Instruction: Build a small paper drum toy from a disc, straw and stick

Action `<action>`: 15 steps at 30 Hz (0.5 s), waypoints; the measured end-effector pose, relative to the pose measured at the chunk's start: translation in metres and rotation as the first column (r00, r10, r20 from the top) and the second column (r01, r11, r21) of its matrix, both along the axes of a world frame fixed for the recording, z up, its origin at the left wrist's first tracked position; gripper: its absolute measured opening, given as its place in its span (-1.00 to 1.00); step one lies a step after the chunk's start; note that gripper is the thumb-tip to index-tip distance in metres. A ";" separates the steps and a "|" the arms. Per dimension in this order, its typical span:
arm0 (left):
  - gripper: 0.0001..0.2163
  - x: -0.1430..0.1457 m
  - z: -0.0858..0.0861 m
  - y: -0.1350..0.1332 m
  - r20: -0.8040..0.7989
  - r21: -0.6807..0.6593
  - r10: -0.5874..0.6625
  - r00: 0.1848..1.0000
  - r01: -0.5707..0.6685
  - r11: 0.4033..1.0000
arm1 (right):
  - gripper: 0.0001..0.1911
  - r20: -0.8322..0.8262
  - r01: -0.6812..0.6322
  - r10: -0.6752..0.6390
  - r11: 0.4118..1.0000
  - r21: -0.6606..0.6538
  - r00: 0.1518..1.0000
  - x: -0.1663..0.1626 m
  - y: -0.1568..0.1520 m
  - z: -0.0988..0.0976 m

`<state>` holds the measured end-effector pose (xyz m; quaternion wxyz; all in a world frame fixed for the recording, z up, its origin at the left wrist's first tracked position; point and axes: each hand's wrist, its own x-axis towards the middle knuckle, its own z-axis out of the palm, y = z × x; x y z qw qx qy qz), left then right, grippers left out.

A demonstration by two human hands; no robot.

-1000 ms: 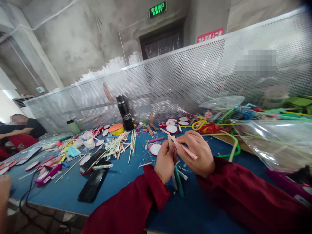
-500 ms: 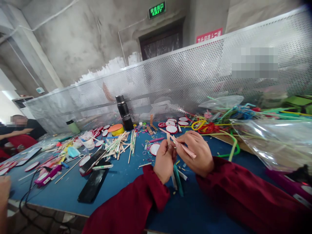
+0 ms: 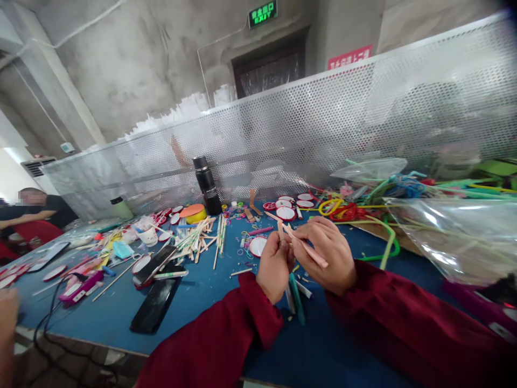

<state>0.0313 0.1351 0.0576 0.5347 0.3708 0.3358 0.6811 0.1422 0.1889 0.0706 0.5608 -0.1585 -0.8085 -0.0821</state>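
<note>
My left hand (image 3: 277, 269) is closed, pinching a flat wooden craft stick (image 3: 281, 230) upright between thumb and fingers. Right beside it, my right hand (image 3: 329, 253) is closed around a pale pink strip (image 3: 310, 253) that slants up towards the stick's top. The fingertips of both hands nearly meet, and whether stick and strip touch there I cannot make out. Below the hands show a teal strip (image 3: 297, 302) and a white-capped pen or marker (image 3: 305, 290). A round white disc with a red rim (image 3: 257, 247) lies just left of my left hand.
Loose wooden sticks (image 3: 197, 242), a black phone (image 3: 155, 304) and a purple power strip (image 3: 81, 288) lie to the left. A black thermos (image 3: 207, 186) stands by the perforated metal divider (image 3: 262, 140). Coloured tubes (image 3: 388, 237) and a clear plastic bag (image 3: 456, 231) lie right. Another person's hand (image 3: 8, 318) is far left.
The view has shifted very slightly. Both hands keep almost the same pose, still holding the craft stick and the pink strip.
</note>
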 end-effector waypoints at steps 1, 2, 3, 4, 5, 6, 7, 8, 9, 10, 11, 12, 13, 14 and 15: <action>-0.64 0.000 0.000 0.000 -0.006 -0.007 0.007 1.000 -0.007 1.000 | -0.92 0.007 -0.008 0.008 1.000 -0.001 1.000 0.000 0.000 0.000; -0.65 0.000 0.000 -0.001 -0.014 -0.013 0.013 1.000 -0.013 1.000 | -0.92 0.012 -0.017 0.017 1.000 -0.002 1.000 0.000 0.000 0.000; -0.66 0.000 0.000 -0.001 -0.022 -0.015 0.016 1.000 -0.017 1.000 | -0.93 0.015 -0.025 0.025 1.000 -0.003 1.000 0.000 -0.001 0.000; -0.66 0.000 0.000 -0.001 -0.028 -0.016 0.017 0.999 -0.017 1.000 | -0.93 0.016 -0.029 0.029 1.000 -0.006 0.999 0.000 -0.001 0.000; -0.66 0.000 0.000 -0.001 -0.031 -0.017 0.018 0.999 -0.018 1.000 | -0.93 0.013 -0.027 0.027 1.000 -0.009 1.000 0.000 -0.002 0.001; -0.66 0.000 0.000 -0.001 -0.033 -0.017 0.018 0.999 -0.019 1.000 | -0.94 0.007 -0.019 0.019 1.000 -0.012 1.000 0.000 -0.002 0.001; -0.66 0.000 0.000 -0.001 -0.037 -0.018 0.020 0.999 -0.021 1.000 | -0.94 0.002 -0.012 0.012 1.000 -0.017 1.000 0.000 -0.002 0.001; -0.66 0.000 0.000 -0.001 -0.042 -0.021 0.022 0.999 -0.023 1.000 | -0.94 0.002 -0.008 0.009 1.000 -0.022 1.000 0.000 -0.002 0.001; -0.66 0.000 0.000 -0.001 -0.050 -0.025 0.025 0.998 -0.026 0.999 | -0.94 0.005 -0.012 0.012 1.000 -0.025 1.000 0.000 -0.002 0.001; -0.65 0.000 0.000 0.000 -0.057 -0.027 0.027 0.998 -0.028 0.999 | -0.95 0.011 -0.019 0.019 0.999 -0.028 1.000 0.000 -0.002 0.001; -0.65 0.000 0.000 0.000 -0.063 -0.028 0.027 0.998 -0.029 0.999 | -0.95 0.019 -0.027 0.028 0.999 -0.031 0.999 0.000 -0.002 0.001; -0.65 0.000 0.000 0.000 -0.065 -0.027 0.028 0.997 -0.029 0.999 | -0.96 0.025 -0.033 0.034 0.999 -0.035 0.999 -0.001 -0.002 0.001; -0.65 0.000 0.000 0.000 -0.064 -0.024 0.027 0.998 -0.029 0.999 | -0.96 0.025 -0.032 0.033 0.999 -0.039 0.999 -0.001 -0.002 0.001; -0.65 0.000 0.000 0.000 -0.059 -0.021 0.027 0.998 -0.028 0.999 | -0.95 0.019 -0.024 0.025 0.999 -0.043 1.000 -0.001 -0.002 0.001; -0.65 0.000 0.000 0.000 -0.051 -0.018 0.025 0.998 -0.026 1.000 | -0.94 0.010 -0.013 0.013 0.999 -0.047 1.000 -0.001 -0.002 0.001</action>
